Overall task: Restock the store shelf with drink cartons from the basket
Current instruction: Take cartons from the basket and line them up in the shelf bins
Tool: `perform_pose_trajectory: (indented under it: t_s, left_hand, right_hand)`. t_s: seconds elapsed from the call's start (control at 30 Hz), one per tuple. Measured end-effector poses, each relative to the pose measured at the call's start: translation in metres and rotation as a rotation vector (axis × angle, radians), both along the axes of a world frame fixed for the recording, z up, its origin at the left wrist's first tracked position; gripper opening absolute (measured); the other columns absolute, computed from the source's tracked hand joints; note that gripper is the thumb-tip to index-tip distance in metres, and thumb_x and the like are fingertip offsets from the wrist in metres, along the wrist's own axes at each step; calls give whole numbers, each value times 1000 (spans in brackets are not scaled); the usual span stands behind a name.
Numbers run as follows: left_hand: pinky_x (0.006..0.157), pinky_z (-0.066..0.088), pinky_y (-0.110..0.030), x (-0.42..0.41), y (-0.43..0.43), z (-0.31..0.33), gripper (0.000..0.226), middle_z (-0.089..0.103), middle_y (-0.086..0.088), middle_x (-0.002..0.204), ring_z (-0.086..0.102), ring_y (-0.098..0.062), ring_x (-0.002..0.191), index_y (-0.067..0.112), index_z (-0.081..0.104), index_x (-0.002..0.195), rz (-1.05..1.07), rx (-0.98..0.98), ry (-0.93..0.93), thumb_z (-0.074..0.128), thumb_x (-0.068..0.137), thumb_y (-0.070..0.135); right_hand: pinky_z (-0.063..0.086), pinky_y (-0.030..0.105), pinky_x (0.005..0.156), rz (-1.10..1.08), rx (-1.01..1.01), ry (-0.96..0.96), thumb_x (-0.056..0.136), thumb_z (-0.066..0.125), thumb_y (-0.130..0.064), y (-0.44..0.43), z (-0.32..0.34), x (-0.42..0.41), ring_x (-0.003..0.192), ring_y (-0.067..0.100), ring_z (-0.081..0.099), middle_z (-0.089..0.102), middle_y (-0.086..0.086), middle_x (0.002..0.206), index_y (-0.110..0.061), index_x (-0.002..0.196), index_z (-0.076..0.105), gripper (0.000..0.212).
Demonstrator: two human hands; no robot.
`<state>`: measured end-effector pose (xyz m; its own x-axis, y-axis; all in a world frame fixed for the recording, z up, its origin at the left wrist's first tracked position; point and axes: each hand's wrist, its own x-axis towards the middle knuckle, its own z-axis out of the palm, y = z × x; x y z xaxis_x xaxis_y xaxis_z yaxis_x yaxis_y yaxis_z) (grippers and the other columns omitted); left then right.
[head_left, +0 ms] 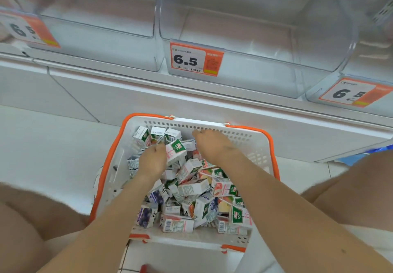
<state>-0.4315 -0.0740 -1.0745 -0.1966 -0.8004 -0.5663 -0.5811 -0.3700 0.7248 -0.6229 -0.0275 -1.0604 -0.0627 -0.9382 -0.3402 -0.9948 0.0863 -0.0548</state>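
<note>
My left hand (152, 160) gripped a white-and-pink cardboard drink carton (177, 152) in the white plastic, orange-rimmed basket (251, 143). My right hand (210, 143) lay just beside it, its grasp hidden.

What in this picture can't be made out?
Head view:
Both hands' grip: left hand and right hand show only their backs, hiding the fingers.
Small print on the orange-and-white price tag: too small, blurred.
Bottom of the white plastic basket: buried under the pile of small drink cartons.
</note>
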Motion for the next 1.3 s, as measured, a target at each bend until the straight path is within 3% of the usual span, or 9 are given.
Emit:
perform_pose_trajectory:
  t_s: [0.1, 0.23, 0.4, 0.6, 0.77, 0.83, 0.9, 1.07, 1.3]
  left_hand:
    - [84, 57, -51, 4, -10, 0, 37, 73, -11, 93, 66, -32, 86, 24, 60, 77, 23, -5, 39, 38, 106, 34]
    - [87, 61, -57, 0, -29, 10, 30, 64, -7, 69, 61, -27, 71, 14, 57, 73, 63, 14, 10, 49, 94, 34]
    - [86, 61, -48, -1, -32, 27, 14, 67, -7, 88, 61, -23, 80, 5, 64, 97, 93, 129, 54, 51, 91, 6]
    - [76, 62, -42, -5, -28, 51, 33, 70, -10, 91, 62, -24, 80, 20, 66, 98, 238, 188, 257, 47, 85, -4]
    - [61, 49, -34, -8, -19, 96, 5, 54, -7, 73, 52, -23, 59, 15, 54, 84, 218, 130, 343, 53, 80, 12]
    - [61, 46, -37, -11, -13, 116, 22, 54, -12, 79, 53, -24, 59, 13, 56, 88, 148, 107, 412, 59, 71, 27]
    - [54, 44, -30, -17, -4, 140, 20, 55, -11, 77, 53, -20, 54, 12, 57, 90, 110, 78, 466, 58, 76, 27]
    - [61, 49, -30, -27, 7, 175, 10, 64, -7, 77, 61, -20, 65, 13, 63, 94, 17, -39, 535, 56, 93, 21]
    - [78, 59, -41, -29, 3, 199, 24, 78, -11, 107, 75, -25, 86, 22, 74, 117, -51, -147, 636, 64, 95, 20]
  right_hand:
    - [57, 43, 77, -17, 10, -62, 91, 63, -3, -14, -21, 9, 100, 34, 68, 68, 12, 113, -11, 131, 53, 42]
    - [58, 41, 78, 11, 13, -52, 86, 65, 1, -21, -43, 14, 102, 33, 68, 69, 10, 116, -13, 132, 56, 49]
    - [58, 42, 82, -28, 19, -102, 89, 63, -2, -23, -36, 7, 103, 32, 68, 69, 9, 117, -14, 129, 60, 42]
    - [54, 30, 63, -425, -183, -626, 95, 64, -22, -10, 11, -12, 73, 17, 67, 69, 0, 82, -14, 121, 65, 27]
    - [56, 50, 76, -770, -263, -1222, 93, 61, -35, 12, 63, -11, 81, 27, 72, 72, 11, 91, -15, 106, 62, 24]
    - [56, 57, 88, -843, -255, -1393, 90, 66, -36, 22, 84, -9, 86, 29, 73, 70, 12, 98, -10, 113, 60, 35]
    - [60, 47, 85, -836, -235, -1492, 90, 68, -29, 33, 104, -7, 88, 30, 74, 66, 10, 113, -10, 129, 57, 44]
    - [56, 51, 84, -692, -362, -1373, 85, 72, -19, 56, 148, -2, 101, 44, 71, 77, 11, 110, -28, 113, 72, 29]
    - [57, 42, 83, -704, -513, -1284, 95, 71, -17, 58, 195, 1, 96, 28, 75, 79, 1, 101, -23, 112, 70, 18]
